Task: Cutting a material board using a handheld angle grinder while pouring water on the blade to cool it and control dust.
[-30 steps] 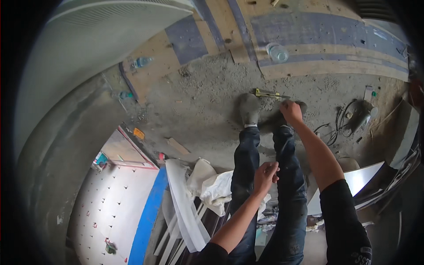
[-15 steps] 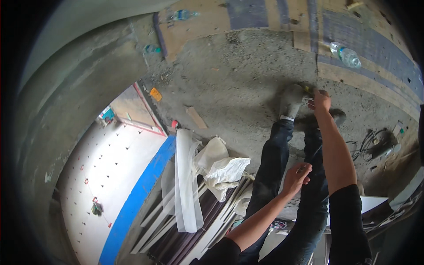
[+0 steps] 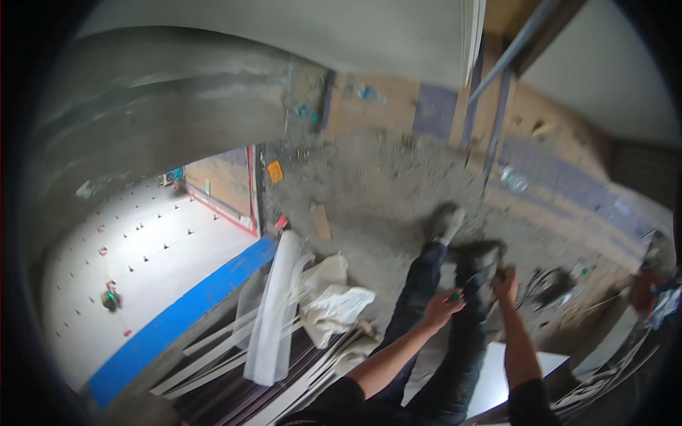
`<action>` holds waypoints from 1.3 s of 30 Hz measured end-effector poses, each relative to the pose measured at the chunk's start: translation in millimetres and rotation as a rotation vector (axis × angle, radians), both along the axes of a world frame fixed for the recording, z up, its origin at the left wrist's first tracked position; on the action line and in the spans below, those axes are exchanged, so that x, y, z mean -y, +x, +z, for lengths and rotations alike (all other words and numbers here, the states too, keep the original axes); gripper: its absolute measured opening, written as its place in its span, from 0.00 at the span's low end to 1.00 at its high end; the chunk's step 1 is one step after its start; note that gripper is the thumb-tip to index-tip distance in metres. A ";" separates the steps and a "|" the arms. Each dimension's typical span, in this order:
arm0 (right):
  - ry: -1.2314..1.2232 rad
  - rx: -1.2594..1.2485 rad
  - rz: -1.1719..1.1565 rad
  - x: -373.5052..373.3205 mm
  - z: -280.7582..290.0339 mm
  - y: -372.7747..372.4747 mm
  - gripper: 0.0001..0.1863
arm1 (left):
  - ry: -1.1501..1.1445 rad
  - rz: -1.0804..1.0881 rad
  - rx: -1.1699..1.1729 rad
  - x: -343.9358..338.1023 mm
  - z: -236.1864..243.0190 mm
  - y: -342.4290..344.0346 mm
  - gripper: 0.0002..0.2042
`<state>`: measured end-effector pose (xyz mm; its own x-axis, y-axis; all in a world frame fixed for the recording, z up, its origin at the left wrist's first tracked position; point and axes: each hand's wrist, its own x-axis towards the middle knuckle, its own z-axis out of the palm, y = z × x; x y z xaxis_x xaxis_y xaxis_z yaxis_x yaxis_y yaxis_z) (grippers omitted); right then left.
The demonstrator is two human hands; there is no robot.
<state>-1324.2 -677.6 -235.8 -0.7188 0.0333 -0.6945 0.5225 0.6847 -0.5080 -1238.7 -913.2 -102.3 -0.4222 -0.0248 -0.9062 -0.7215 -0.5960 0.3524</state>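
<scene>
My left hand (image 3: 442,310) is closed in front of my dark trousers, with a small green-tipped thing (image 3: 456,297) at its fingertips, too small to name. To its right, my right hand (image 3: 505,286) is closed around a short, dark, slim thing (image 3: 501,268) pointing away from me; its kind is blurred. The two hands are apart, both above my lower legs. Beyond them, my grey dusty shoes (image 3: 449,224) are on the rough concrete floor.
White translucent sheeting (image 3: 273,319), a crumpled cream sack (image 3: 334,309) and long strips lie left. A white panel (image 3: 529,369) is at right, beside dark cables (image 3: 550,287). Ahead are floor boards (image 3: 561,177) with a plastic bottle (image 3: 514,179) and a metal pole (image 3: 511,53).
The view has swung up, bringing in the pole and pale walls ahead. My right hand has drawn back from beside the shoe, nearer my left hand. Both hands remain closed.
</scene>
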 end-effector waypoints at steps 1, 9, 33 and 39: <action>0.044 -0.065 0.077 -35.6 39.4 4.6 0.22 | 0.050 0.018 -0.033 -1.9 31.3 -20.3 0.22; 0.070 -0.198 -0.210 -55.7 437.2 -47.1 0.29 | -0.112 -0.252 -0.115 81.3 239.5 -69.9 0.20; -0.413 -0.615 -0.680 -23.5 759.6 -13.3 0.18 | 0.245 -0.603 -0.735 -33.4 581.8 -201.1 0.21; -0.463 -0.720 -0.641 -28.4 798.7 -21.1 0.13 | 0.209 -0.735 -0.897 -46.7 616.2 -213.7 0.19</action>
